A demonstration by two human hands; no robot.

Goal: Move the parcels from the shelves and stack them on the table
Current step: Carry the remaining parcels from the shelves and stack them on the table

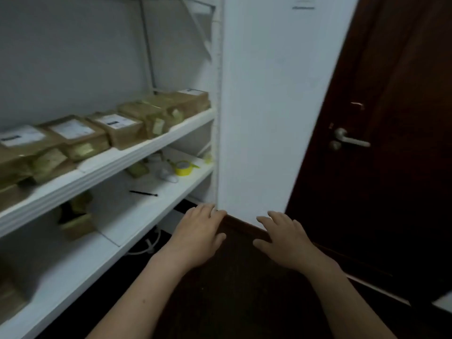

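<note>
Left hand (198, 237) and right hand (287, 242), nearest the viewer: fingers loosely spread, both empty. Beyond and to the left of the left hand, brown parcels (115, 129) lie in a row on a white shelf (151, 149), well apart from either hand. Taped cardboard, judged stiff and fairly light; best taken at opposite sides with both hands

Nothing legible. White labels (73, 128) atop brown parcels (126, 139), up and left of the left hand (198, 233), blurred past reading: only dark smears of print. Faint mark (303, 7) high on the wall (269, 94), above the right hand (286, 241), likewise unreadable.
</note>
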